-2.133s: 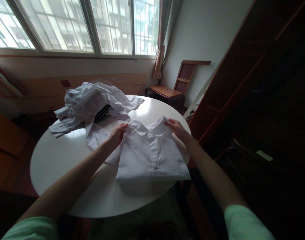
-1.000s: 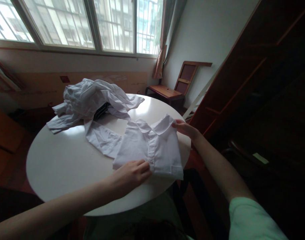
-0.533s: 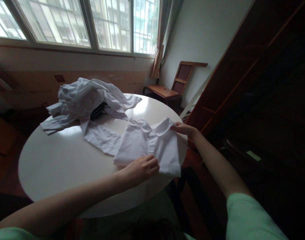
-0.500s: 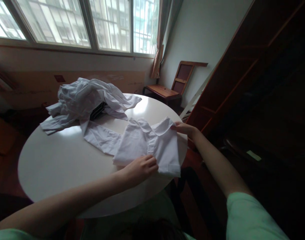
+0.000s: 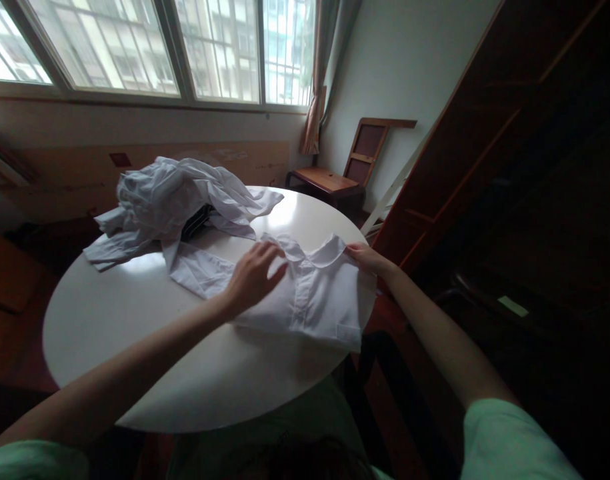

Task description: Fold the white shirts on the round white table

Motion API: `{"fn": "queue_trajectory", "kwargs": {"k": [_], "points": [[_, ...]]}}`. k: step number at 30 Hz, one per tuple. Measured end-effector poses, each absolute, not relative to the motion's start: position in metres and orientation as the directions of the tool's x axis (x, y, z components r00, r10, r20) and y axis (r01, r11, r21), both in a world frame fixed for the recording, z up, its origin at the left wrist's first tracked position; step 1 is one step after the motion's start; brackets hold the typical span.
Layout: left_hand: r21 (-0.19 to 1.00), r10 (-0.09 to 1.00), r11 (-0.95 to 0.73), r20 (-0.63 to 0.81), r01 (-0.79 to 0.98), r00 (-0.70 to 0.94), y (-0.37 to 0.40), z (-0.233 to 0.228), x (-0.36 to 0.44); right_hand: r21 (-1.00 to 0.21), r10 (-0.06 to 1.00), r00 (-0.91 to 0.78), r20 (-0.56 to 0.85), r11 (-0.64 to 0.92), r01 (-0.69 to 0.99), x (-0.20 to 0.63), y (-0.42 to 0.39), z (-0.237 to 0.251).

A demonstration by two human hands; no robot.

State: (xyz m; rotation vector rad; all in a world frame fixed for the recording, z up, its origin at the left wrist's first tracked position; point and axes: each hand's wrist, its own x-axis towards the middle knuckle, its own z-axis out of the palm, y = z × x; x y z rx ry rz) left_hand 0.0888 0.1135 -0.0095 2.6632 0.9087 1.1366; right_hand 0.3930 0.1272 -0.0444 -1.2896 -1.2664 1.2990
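Note:
A white collared shirt (image 5: 317,297), folded into a rough rectangle, lies on the round white table (image 5: 135,333) with its collar facing the window. Over its left part is my left hand (image 5: 257,275), thumb and fingers apart, near the collar's left side; whether it touches the cloth I cannot tell. My right hand (image 5: 369,257) pinches the shirt's upper right corner beside the collar. Left of the shirt, a white sleeve-like piece of cloth (image 5: 197,270) stretches toward a heap of crumpled white clothes (image 5: 157,197).
Something dark with pale stripes (image 5: 197,220) shows under the heap. A wooden chair (image 5: 329,180) stands in the far corner by the curtain (image 5: 312,123). Brown wooden panels (image 5: 435,180) rise on the right. Dark curved chair parts (image 5: 385,360) sit beyond the table's right edge.
My left hand has moved from the shirt's lower middle up and left toward the collar, and its fingers have spread. The right hand stays at the upper right corner.

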Motion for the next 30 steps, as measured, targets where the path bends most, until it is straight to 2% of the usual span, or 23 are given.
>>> {"fn": "queue_trajectory", "kwargs": {"k": [2,3,6,8,10,13,16,18,22,24,27,30], "points": [[0.441,0.694,-0.694,0.620,0.569,0.366,0.159,-0.006,0.087,-0.995,0.995,-0.047,-0.086,-0.083,0.054,0.392,0.127,-0.048],[0.519,0.754,-0.636,0.574,0.571,0.319,0.181,-0.007,0.089,-0.994,0.996,-0.037,-0.084,-0.081,0.069,0.392,0.127,-0.050],[0.703,0.911,-0.406,0.263,0.584,0.317,0.224,-0.011,0.098,-0.988,0.998,-0.006,-0.068,-0.067,0.140,0.392,0.130,-0.053],[0.778,0.942,-0.242,0.044,0.579,0.334,0.235,-0.016,0.106,-0.980,0.999,0.009,-0.048,-0.049,0.190,0.392,0.132,-0.054],[0.854,0.930,-0.146,-0.053,0.499,0.363,0.235,-0.023,0.110,-0.969,0.999,0.029,-0.016,-0.023,0.247,0.392,0.132,-0.055],[0.941,0.934,-0.149,0.033,0.303,0.357,0.231,-0.033,0.110,-0.945,0.996,0.073,0.056,0.029,0.325,0.389,0.133,-0.056],[0.968,0.969,-0.172,0.133,0.183,0.210,0.232,-0.040,0.105,-0.928,0.982,0.135,0.134,0.077,0.366,0.384,0.133,-0.057],[0.971,0.975,-0.171,0.142,0.169,0.173,0.233,-0.042,0.102,-0.914,0.970,0.173,0.172,0.092,0.395,0.381,0.132,-0.057],[0.961,0.943,-0.120,0.031,0.251,0.331,0.232,-0.038,0.100,-0.900,0.969,0.184,0.165,0.071,0.430,0.379,0.132,-0.058],[0.966,0.932,-0.117,0.028,0.229,0.361,0.231,-0.038,0.099,-0.909,0.969,0.197,0.150,0.057,0.412,0.380,0.132,-0.058],[0.984,0.962,-0.117,0.079,0.134,0.261,0.231,-0.041,0.096,-0.937,0.975,0.188,0.122,0.051,0.347,0.385,0.128,-0.056],[0.980,0.974,-0.089,0.048,0.180,0.219,0.234,-0.045,0.092,-0.951,0.997,0.064,0.035,0.013,0.308,0.392,0.123,-0.053]]}}
